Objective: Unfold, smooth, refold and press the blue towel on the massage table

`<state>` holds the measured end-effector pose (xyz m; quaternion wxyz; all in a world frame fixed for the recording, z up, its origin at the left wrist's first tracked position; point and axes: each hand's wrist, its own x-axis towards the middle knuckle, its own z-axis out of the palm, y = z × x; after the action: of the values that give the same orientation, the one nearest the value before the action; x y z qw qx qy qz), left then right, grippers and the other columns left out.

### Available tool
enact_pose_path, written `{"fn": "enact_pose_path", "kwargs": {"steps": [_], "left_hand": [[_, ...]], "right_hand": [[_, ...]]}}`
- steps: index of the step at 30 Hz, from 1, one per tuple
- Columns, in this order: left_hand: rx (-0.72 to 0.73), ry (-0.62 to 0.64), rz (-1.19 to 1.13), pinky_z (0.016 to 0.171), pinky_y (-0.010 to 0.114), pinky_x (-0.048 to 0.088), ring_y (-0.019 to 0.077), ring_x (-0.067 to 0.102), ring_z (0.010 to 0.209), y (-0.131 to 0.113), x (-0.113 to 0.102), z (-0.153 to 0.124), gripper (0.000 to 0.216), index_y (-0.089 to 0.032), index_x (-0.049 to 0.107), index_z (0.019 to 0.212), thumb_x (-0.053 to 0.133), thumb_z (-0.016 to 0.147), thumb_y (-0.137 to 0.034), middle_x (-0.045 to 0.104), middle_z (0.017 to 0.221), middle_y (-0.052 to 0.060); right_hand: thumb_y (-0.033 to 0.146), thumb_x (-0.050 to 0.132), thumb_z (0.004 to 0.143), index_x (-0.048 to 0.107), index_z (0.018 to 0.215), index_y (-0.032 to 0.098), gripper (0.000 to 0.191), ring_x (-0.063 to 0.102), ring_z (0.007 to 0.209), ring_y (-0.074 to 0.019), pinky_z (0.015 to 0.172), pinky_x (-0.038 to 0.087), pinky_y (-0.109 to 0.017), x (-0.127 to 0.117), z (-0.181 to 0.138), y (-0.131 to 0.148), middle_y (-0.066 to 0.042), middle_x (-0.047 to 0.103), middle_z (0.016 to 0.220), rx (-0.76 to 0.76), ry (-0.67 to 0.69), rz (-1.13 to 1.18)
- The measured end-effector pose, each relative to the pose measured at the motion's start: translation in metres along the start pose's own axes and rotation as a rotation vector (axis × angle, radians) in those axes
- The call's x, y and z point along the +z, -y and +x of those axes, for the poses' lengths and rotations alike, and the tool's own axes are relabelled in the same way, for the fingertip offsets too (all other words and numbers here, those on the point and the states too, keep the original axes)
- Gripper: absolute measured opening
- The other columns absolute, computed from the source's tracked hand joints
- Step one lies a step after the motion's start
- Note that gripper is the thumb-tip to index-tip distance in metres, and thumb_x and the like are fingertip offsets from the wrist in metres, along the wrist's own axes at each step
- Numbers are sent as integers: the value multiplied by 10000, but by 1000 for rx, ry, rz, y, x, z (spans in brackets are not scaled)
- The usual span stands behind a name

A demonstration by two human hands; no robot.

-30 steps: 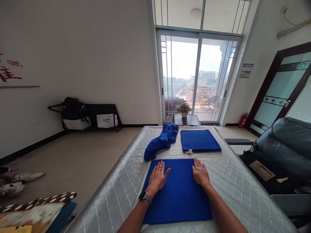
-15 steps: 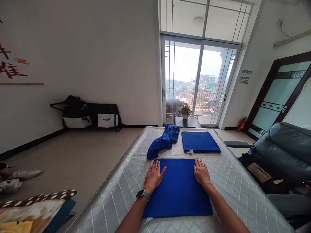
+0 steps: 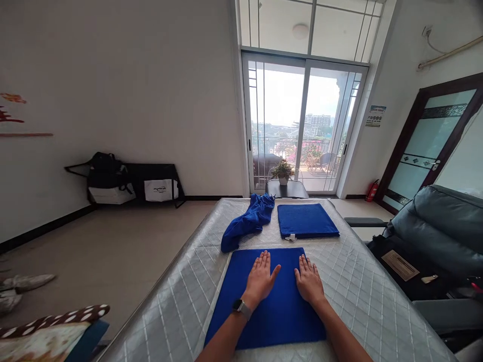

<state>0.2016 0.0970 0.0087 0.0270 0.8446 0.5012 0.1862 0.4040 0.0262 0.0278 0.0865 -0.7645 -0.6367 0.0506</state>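
Observation:
A blue cloth [image 3: 281, 317], folded into a flat rectangle, lies on the quilted silver-grey mattress [image 3: 169, 291] in front of me. My left hand [image 3: 261, 277] rests palm down on its upper middle, fingers out and thumb apart; a watch is on that wrist. Toward the cloth's right edge my right hand [image 3: 309, 279] lies flat too, fingers stretched forward. Beyond the hands sits a second folded blue cloth [image 3: 308, 220] with a small white tag at its near edge. Left of it a crumpled blue cloth [image 3: 249, 221] stretches diagonally.
A dark armchair [image 3: 445, 231] with a black bag stands close on the right. Past the mattress's far end, a potted plant [image 3: 283, 171] stands on a chair before sliding glass doors. Patterned bedding [image 3: 49, 334] is at the lower left. Someone's shoe [image 3: 28, 282] shows at the left edge.
My left hand has slid right, from the cloth's left edge to its upper middle. My right hand has shifted slightly inward and nearer. The view has turned a little to the right.

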Motion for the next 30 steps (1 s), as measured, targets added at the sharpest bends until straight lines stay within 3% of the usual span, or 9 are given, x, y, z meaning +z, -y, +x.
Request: {"fn": "enact_pose_path", "kwargs": {"steps": [4, 7, 11, 18, 21, 26, 30], "left_hand": [[156, 75, -57, 1228, 441, 305, 236, 295, 1516, -73, 20, 7, 704, -124, 342, 1554, 150, 1027, -550, 376, 1615, 136], [167, 79, -62, 1233, 465, 294, 242, 288, 1520, -86, 28, 5, 691, -125, 330, 1559, 144, 1031, -533, 371, 1619, 133], [115, 55, -12, 1229, 478, 301, 257, 301, 1515, -51, 25, -3, 727, -138, 330, 1560, 159, 1016, -590, 365, 1623, 127], [-82, 7, 136, 1214, 491, 305, 280, 340, 1497, 62, 3, -27, 760, -133, 352, 1551, 168, 1002, -625, 393, 1605, 149], [-178, -22, 178, 1199, 481, 327, 286, 364, 1484, 97, -2, -36, 763, -127, 379, 1539, 154, 999, -616, 428, 1587, 154], [-250, -75, 179, 1194, 442, 341, 293, 381, 1474, 112, -5, -42, 830, -29, 392, 1513, 152, 991, -629, 410, 1584, 208], [-199, -132, 156, 1168, 499, 366, 311, 416, 1451, 109, -4, -43, 753, -133, 396, 1534, 171, 995, -610, 508, 1532, 166]], "right_hand": [[336, 235, 1010, 227, 1600, 136, 624, 100, 1548, -219, 1240, 87, -435, -1, -2, -1, -66, 159, 1669, -31, 21, -26], [342, 233, 1013, 240, 1599, 144, 618, 90, 1549, -216, 1242, 78, -431, -1, -2, -2, -58, 159, 1669, -36, 24, -28], [376, 215, 1017, 226, 1598, 118, 635, 105, 1547, -212, 1243, 80, -426, 0, 0, -2, -66, 185, 1662, -14, 9, 6], [391, 199, 1017, 199, 1603, 124, 644, 90, 1548, -194, 1249, 50, -422, 2, 1, -1, -41, 164, 1666, -2, 1, 27], [402, 188, 1019, 196, 1602, 117, 648, 90, 1548, -193, 1249, 57, -417, 2, 0, -1, -44, 158, 1667, 0, 1, 22], [370, 174, 1020, 197, 1604, 136, 630, 88, 1547, -191, 1244, 77, -410, 1, 1, -3, -30, 172, 1667, 7, 30, -5], [361, 176, 1021, 192, 1603, 125, 628, 98, 1547, -201, 1240, 78, -418, -7, 14, -2, -38, 158, 1670, 13, 30, -36]]}}
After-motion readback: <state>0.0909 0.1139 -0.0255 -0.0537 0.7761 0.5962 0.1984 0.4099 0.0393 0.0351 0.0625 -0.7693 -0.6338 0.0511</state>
